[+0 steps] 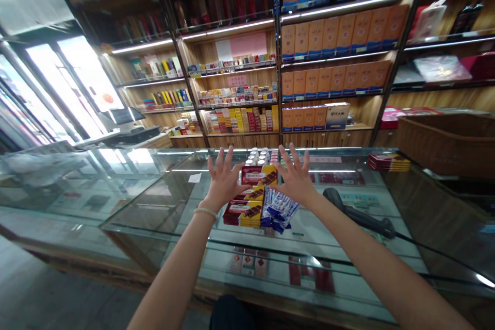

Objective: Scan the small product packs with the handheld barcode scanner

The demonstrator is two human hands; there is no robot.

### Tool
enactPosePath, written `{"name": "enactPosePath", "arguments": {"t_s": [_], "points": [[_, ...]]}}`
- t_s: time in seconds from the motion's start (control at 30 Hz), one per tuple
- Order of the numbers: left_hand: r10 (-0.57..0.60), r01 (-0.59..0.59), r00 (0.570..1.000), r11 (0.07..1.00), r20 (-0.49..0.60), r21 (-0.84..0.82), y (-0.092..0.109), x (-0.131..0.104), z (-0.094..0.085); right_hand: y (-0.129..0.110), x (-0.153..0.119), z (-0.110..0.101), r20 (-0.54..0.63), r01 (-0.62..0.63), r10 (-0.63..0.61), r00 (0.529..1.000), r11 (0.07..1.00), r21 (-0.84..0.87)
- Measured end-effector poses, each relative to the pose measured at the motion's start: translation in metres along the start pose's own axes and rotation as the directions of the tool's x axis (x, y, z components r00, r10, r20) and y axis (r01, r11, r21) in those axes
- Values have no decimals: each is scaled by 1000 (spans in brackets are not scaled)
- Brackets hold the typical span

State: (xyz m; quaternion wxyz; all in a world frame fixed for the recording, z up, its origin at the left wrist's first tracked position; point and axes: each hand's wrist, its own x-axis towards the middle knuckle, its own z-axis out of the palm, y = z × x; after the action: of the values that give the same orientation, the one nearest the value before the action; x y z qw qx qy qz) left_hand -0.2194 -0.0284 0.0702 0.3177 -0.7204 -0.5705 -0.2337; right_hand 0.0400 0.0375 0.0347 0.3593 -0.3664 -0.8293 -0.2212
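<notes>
Both hands hover over a glass counter with fingers spread. My left hand (223,180), a pale bracelet on its wrist, is just left of the red and yellow chocolate boxes (259,175), holding nothing. Across from it, my right hand (296,178) is open at the boxes' right side; whether either thumb touches them I cannot tell. Nearer me lies another stack of chocolate boxes (243,214). Beside that stack, under my right hand, is a pile of blue and white wrapped sticks (279,210). Small white-capped bottles (258,155) stand behind the boxes.
A black handheld scanner (359,215) with a cable lies on the counter (189,201) to the right. More red and yellow boxes (389,161) are stacked near a brown basket (448,136). A white paper slip (195,178) lies left. Stocked shelves (328,56) line the back wall.
</notes>
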Motion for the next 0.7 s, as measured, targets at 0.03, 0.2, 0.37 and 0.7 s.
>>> {"name": "enactPosePath", "arguments": {"t_s": [0.03, 0.2, 0.37, 0.7], "points": [[-3, 3, 1000, 1000, -3, -6, 3, 1, 1, 3, 0, -1, -5, -1, 1, 1000, 1000, -6], [4, -5, 1000, 1000, -16, -16, 17, 10, 5, 18, -4, -10, -22, -6, 5, 1000, 1000, -28], [16, -18, 999, 999, -39, -41, 36, 23, 9, 39, -10, -23, -13, -22, 21, 1000, 999, -47], [57, -61, 997, 995, -52, -83, 91, 57, 13, 92, -31, -50, -5, -73, 73, 997, 990, -122]]}}
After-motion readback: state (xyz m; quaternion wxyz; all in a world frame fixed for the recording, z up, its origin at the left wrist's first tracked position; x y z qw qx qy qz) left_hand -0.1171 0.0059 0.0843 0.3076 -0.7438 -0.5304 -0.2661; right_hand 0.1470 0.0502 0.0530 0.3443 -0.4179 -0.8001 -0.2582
